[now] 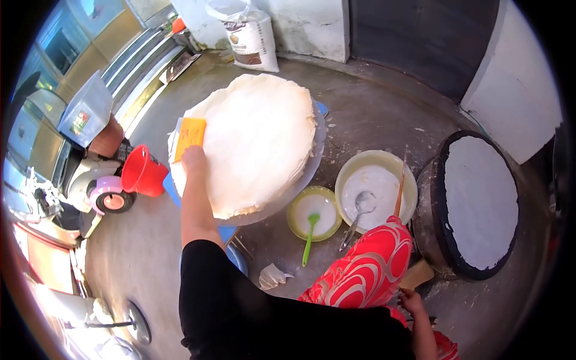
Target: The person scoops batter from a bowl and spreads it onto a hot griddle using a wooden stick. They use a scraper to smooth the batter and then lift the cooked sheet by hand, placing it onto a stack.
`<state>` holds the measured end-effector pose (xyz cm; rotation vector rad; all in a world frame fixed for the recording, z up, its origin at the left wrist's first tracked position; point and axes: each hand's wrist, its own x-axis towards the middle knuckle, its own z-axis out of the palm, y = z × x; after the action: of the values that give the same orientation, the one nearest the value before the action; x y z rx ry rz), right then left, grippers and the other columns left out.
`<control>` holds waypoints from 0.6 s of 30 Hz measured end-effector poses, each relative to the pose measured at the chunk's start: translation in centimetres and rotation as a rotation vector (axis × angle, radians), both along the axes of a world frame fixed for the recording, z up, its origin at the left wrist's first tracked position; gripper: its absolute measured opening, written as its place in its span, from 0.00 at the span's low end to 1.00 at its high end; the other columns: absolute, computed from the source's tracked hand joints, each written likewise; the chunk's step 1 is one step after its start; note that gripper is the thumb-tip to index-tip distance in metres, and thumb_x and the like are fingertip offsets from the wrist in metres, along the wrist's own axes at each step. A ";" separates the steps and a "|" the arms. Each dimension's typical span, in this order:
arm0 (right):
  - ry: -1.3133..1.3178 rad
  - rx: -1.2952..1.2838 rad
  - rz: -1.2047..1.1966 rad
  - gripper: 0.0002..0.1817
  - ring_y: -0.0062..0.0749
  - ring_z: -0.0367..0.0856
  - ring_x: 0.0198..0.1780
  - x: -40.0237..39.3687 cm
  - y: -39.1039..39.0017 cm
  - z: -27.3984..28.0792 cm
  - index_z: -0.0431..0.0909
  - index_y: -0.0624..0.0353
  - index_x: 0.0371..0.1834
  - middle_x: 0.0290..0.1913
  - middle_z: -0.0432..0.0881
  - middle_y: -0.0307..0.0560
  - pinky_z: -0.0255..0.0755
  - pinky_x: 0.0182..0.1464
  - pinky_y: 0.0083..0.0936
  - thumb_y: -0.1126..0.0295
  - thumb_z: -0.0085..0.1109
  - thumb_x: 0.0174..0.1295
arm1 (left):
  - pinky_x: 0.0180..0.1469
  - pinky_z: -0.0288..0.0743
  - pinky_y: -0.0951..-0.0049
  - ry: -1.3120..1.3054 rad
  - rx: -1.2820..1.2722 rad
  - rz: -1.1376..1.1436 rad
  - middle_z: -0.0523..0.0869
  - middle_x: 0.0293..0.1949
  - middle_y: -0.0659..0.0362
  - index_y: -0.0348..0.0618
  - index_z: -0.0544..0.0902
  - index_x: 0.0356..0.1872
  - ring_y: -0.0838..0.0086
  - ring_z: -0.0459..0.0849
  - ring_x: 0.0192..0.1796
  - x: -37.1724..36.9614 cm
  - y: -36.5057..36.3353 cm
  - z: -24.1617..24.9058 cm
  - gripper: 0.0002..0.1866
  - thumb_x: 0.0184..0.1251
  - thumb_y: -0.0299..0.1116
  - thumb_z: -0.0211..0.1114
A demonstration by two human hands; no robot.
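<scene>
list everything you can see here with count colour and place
stack of thin sheets: 1, cream, on round tray at centre
scraper: 1, orange-yellow, on the stack's left edge
large bowl: 1, pale yellow, holds white batter and a metal ladle, right of stack
small bowl: 1, green, white liquid inside, below the tray
green spoon: 1, in small bowl
round griddle: 1, black rim, white layer on top, far right
bucket: 1, red, left
sack: 1, white, top by wall
left hand: 1, on the scraper
right hand: 1, low right near the griddle

Two bowls (377, 187) (314, 213), one pancake stack (252, 141), one yellow scraper (190, 137), one red bucket (143, 172), one sack (251, 37)
</scene>
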<state>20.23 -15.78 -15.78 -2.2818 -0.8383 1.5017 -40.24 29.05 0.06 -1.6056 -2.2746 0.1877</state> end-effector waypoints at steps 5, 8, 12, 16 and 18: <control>0.038 -0.029 -0.011 0.18 0.27 0.79 0.29 -0.5 0.1 -0.6 0.71 0.64 0.52 0.35 0.80 0.47 0.72 0.31 0.22 0.72 0.50 0.58 | 0.35 0.77 0.71 0.145 0.032 -0.132 0.81 0.27 0.58 0.43 0.80 0.28 0.68 0.82 0.35 -1.1 0.9 0.1 0.06 0.55 0.28 0.54; 0.051 0.050 0.030 0.16 0.28 0.79 0.28 -0.4 0.2 -1.1 0.73 0.61 0.50 0.34 0.79 0.44 0.72 0.31 0.22 0.71 0.50 0.58 | 0.29 0.77 0.70 0.300 0.214 -0.191 0.81 0.26 0.57 0.44 0.78 0.25 0.66 0.82 0.29 -1.7 1.6 1.9 0.05 0.54 0.28 0.53; -0.178 0.238 0.221 0.15 0.29 0.78 0.27 0.9 0.9 -3.4 0.75 0.60 0.47 0.30 0.80 0.49 0.72 0.31 0.25 0.66 0.52 0.58 | 0.29 0.72 0.58 0.031 0.465 -0.366 0.79 0.24 0.49 0.41 0.76 0.23 0.55 0.79 0.27 -1.3 2.1 5.6 0.08 0.57 0.29 0.50; -0.378 0.536 0.143 0.14 0.33 0.79 0.31 -0.9 6.6 5.6 0.75 0.60 0.43 0.31 0.79 0.51 0.71 0.34 0.26 0.65 0.55 0.56 | 0.31 0.72 0.65 -0.257 0.632 -0.702 0.79 0.27 0.51 0.38 0.78 0.35 0.58 0.78 0.29 9.3 -3.2 10.1 0.06 0.60 0.26 0.54; -0.410 0.776 0.072 0.17 0.44 0.77 0.40 -2.2 9.6 11.6 0.69 0.58 0.45 0.40 0.75 0.52 0.72 0.41 0.31 0.68 0.57 0.53 | 0.30 0.72 0.65 -0.347 0.654 -0.932 0.79 0.28 0.50 0.36 0.78 0.36 0.58 0.79 0.29 16.1 -6.7 11.6 0.07 0.56 0.21 0.56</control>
<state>18.04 -6.18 -4.16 -1.9561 -1.3316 0.5431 -24.12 22.38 11.63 -2.1566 -1.2884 -1.0016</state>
